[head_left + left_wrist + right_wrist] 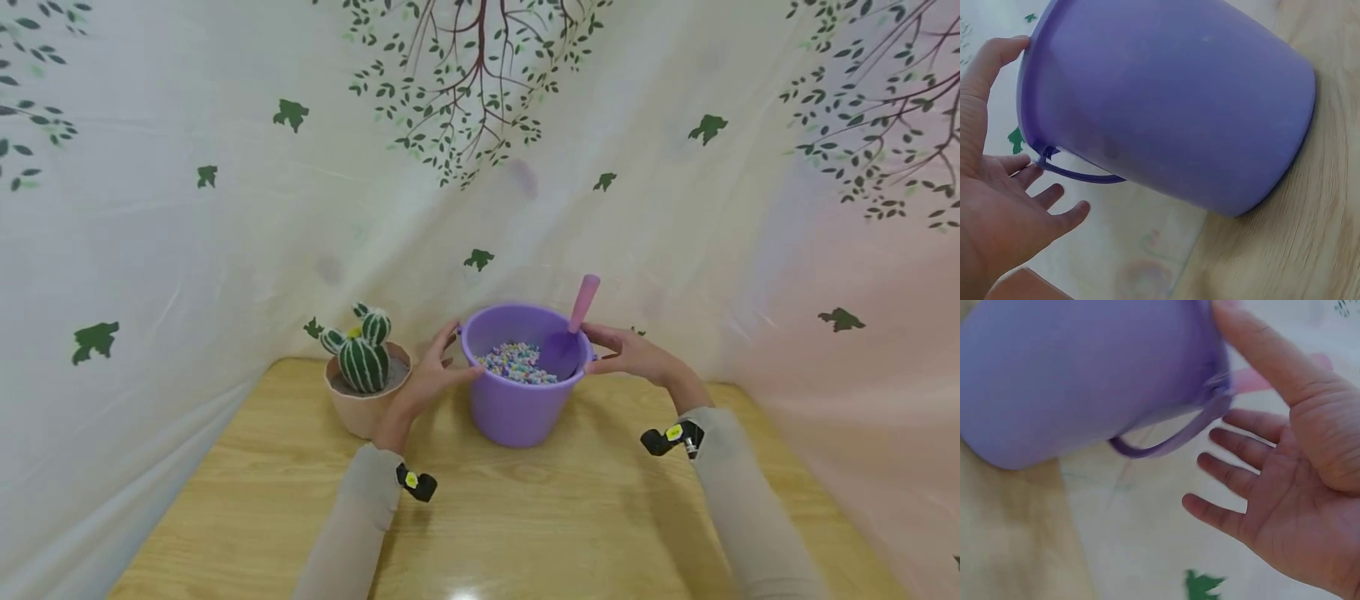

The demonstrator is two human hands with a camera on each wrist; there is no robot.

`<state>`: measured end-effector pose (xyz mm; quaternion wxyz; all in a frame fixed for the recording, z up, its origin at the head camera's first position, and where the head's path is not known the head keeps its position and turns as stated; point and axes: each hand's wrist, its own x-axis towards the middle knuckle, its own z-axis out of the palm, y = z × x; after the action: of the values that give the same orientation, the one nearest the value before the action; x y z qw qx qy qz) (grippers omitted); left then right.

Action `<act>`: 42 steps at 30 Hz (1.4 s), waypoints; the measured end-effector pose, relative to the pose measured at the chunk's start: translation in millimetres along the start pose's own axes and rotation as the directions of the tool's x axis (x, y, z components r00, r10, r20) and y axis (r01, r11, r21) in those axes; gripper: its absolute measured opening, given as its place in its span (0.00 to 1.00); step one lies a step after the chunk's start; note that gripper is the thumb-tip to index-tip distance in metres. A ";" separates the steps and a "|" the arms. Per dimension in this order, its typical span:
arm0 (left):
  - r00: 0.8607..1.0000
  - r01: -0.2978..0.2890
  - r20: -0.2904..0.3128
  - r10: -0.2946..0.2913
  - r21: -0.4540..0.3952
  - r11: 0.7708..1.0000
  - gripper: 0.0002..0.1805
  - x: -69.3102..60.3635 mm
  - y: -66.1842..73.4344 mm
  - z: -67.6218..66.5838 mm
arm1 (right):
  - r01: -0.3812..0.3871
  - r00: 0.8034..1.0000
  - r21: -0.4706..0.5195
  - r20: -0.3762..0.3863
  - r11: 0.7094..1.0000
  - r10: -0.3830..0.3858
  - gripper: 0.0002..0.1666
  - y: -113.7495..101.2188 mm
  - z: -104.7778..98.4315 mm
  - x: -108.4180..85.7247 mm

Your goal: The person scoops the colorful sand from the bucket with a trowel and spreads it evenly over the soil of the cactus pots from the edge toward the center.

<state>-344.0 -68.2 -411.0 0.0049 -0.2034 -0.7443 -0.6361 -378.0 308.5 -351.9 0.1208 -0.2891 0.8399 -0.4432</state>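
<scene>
A purple bucket (pixel 517 408) stands upright at the back of the wooden table, part filled with small pastel beads (pixel 517 362). Leaning inside it, a toy shovel shows its pink handle (pixel 584 302) above the rim and a purple blade. My left hand (pixel 431 379) touches the bucket's left side, thumb at the rim and fingers spread near the handle joint. On the opposite side my right hand (pixel 633 357) rests its thumb against the rim, its other fingers extended beside the joint. The bucket's carrying handle (pixel 1166 444) hangs down behind it.
Left of the bucket, close to my left forearm, stands a green cactus (pixel 363 362) in a tan pot (pixel 352 408). The wooden table (pixel 517 517) reaches back to a pale curtain (pixel 225 250) printed with leaves and branches.
</scene>
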 end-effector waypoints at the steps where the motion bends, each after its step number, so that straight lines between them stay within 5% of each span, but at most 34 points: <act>1: 1.000 -0.019 -0.003 0.019 0.026 0.999 0.56 0.4 0.1 0.7 | -0.024 1.000 -0.029 -0.015 0.999 0.023 0.51 -5.5 -3.3 1.0; 5: 0.996 -0.082 -0.016 0.085 0.150 0.985 0.55 1.8 3.0 4.4 | -0.047 0.993 -0.100 -0.109 0.994 0.036 0.52 -31.1 -16.9 8.3; 12: 0.995 -0.069 -0.038 0.087 0.344 0.936 0.54 7.7 4.9 6.5 | -0.008 0.968 -0.299 -0.242 0.954 -0.068 0.50 -66.7 -31.5 26.3; 25: 0.994 -0.080 -0.045 0.102 0.346 0.935 0.52 3.5 4.0 9.7 | 0.009 0.954 -0.581 -0.239 0.814 -0.181 0.26 -89.6 -31.1 26.8; 34: 0.989 -0.111 -0.053 0.137 0.339 0.934 0.53 6.8 -1.2 7.7 | 0.050 0.950 -0.739 -0.173 0.672 -0.261 0.18 -100.3 -25.1 19.1; 42: 0.991 -0.101 -0.048 0.124 0.337 0.936 0.51 5.5 -1.6 8.1 | 0.118 0.908 -0.880 -0.092 0.459 -0.409 0.15 -91.0 -19.3 14.9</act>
<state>-347.5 -59.1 -412.6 0.1013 -0.2198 -0.8277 -0.5062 -364.4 272.6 -265.8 -0.2343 -0.3696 0.8990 -0.0179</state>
